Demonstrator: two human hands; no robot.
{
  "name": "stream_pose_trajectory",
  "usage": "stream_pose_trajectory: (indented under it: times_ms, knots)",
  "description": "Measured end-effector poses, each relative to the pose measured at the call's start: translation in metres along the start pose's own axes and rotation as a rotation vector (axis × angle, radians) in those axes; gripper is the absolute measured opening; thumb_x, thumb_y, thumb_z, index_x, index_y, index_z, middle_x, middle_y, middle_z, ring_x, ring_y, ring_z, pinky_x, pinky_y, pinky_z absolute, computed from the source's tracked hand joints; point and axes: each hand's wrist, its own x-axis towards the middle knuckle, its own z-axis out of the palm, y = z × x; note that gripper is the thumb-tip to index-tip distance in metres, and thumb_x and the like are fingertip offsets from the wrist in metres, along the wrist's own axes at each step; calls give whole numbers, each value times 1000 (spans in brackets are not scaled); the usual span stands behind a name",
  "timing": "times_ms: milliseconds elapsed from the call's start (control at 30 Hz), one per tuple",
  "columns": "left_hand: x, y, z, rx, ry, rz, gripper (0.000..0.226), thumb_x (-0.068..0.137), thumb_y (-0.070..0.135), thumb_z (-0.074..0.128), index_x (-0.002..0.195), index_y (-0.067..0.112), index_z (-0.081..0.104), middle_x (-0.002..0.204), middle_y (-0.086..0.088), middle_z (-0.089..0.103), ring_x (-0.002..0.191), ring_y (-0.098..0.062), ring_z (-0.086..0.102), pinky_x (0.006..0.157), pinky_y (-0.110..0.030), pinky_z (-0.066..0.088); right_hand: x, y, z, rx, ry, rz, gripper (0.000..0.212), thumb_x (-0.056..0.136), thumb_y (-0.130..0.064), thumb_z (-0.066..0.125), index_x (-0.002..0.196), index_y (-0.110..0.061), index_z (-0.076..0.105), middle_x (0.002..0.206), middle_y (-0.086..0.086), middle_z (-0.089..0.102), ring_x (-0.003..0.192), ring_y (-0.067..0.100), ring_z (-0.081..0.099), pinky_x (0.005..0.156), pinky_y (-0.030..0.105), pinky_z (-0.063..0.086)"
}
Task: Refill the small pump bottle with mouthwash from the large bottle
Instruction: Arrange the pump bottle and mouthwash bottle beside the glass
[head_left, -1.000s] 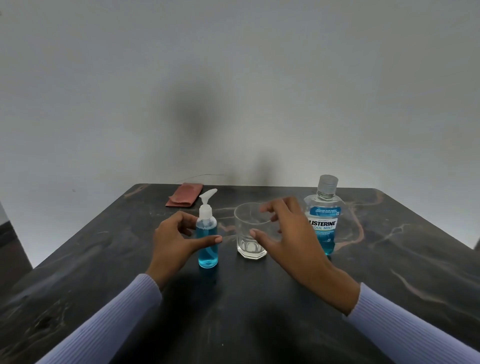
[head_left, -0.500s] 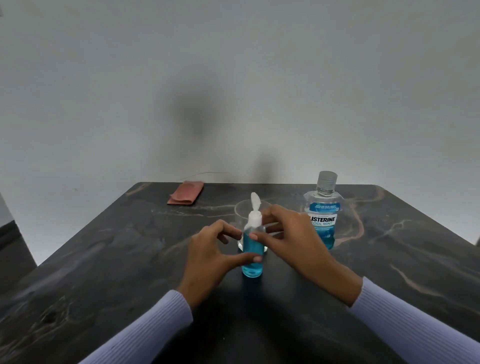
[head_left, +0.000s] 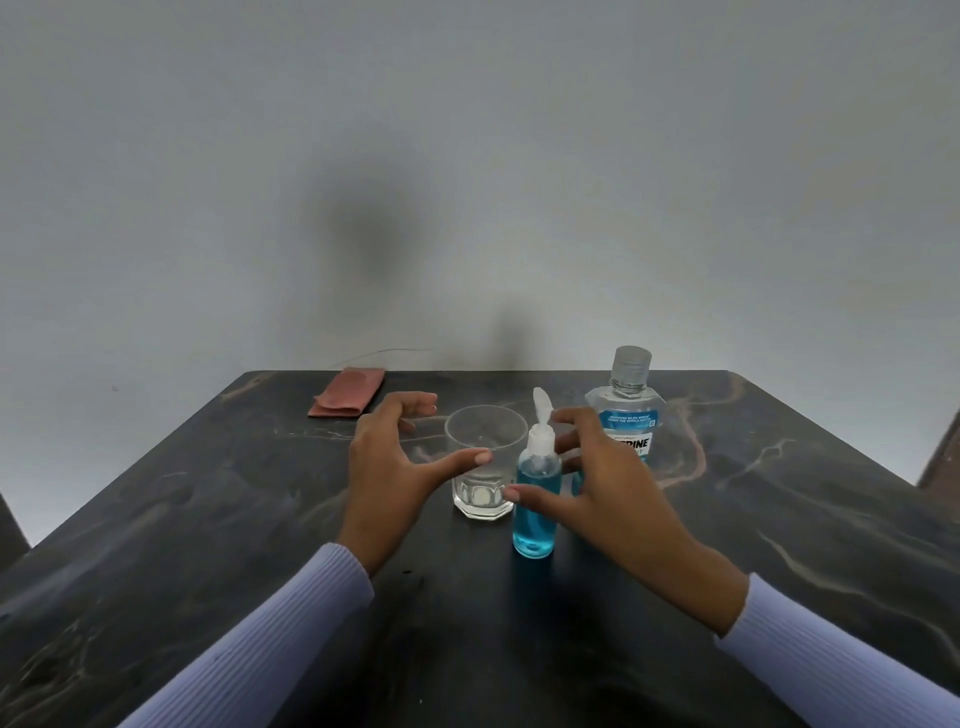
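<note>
Soft, dim, even light fills the scene, with a cool grey cast. The wall (head_left: 467, 156) is brightest toward its lower corners and darkens toward the top, a vignette-like falloff. Two blurry shadows lie on it above the far edge of the worktop (head_left: 779, 519), the left larger and darker. The dark worktop shows faint, dull sheen and no hard glare; soft shadows pool under the sleeves. The drinking glass (head_left: 483, 462) carries pale highlights. Wide-angle distortion splays the worktop edges outward. Detail is slightly soft throughout, the bottle label (head_left: 628, 431) barely legible.
</note>
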Motion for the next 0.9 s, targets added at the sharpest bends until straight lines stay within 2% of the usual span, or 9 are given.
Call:
stream_pose_trajectory:
  times_ms: [133,167,267,367,500,567,667,800,900]
  knots:
    - [3,-2,8,3,-59,-31,81,38,67,73,108,31,53,108,9,59,100,-9,54,71,-14,40,9,5,3,-12,41,-65,62,71,-44,74,115,-31,33,117,-3,60,88,0,50,71,6,42]
    - [3,-3,10,3,-68,-34,82,38,67,73,108,30,53,109,9,59,101,-10,54,72,-14,40,10,7,1,0,39,-71,61,73,-38,75,116,-30,33,117,-1,60,89,1,51,74,8,44]
    - [4,-8,13,15,-100,-48,86,39,63,76,113,26,54,114,4,59,103,-12,54,74,-12,39,10,13,-6,12,4,-56,62,78,-24,73,123,-25,30,125,6,58,104,13,58,90,25,48]
    - [5,-11,15,17,-105,-58,88,40,60,78,117,23,54,118,1,59,103,-12,54,75,-11,39,8,17,-8,11,-40,-40,76,79,-27,71,135,-27,20,135,5,52,121,20,54,101,33,45]
    - [5,-14,17,30,-109,-65,93,39,58,78,121,22,52,119,0,59,105,-14,53,77,-15,41,2,15,4,24,1,-34,104,72,-36,76,141,-43,-1,145,1,42,129,20,47,108,36,37]
    - [5,-15,18,52,-130,-77,98,38,59,79,124,22,51,120,0,58,108,-16,52,85,-25,46,2,14,9,25,60,-73,103,73,-32,76,131,-53,-6,149,0,36,133,20,43,110,36,33]
    - [6,-18,21,95,-171,-94,107,34,63,78,128,21,48,121,0,57,110,-17,51,94,-36,47,4,14,10,45,84,-123,95,76,-26,74,122,-62,-1,151,-1,32,135,20,40,110,38,32]
    - [8,-20,26,110,-211,-89,109,32,68,74,127,22,49,117,1,59,105,-14,51,88,-27,46,8,17,7,53,57,-164,87,76,-24,75,120,-62,10,146,-3,40,131,19,45,107,33,36]
    - [10,-21,29,88,-198,-91,98,34,67,76,120,23,54,111,4,62,102,-13,53,89,-33,48,14,17,2,33,31,-201,94,73,-24,78,117,-68,8,137,-2,49,122,16,53,102,26,40]
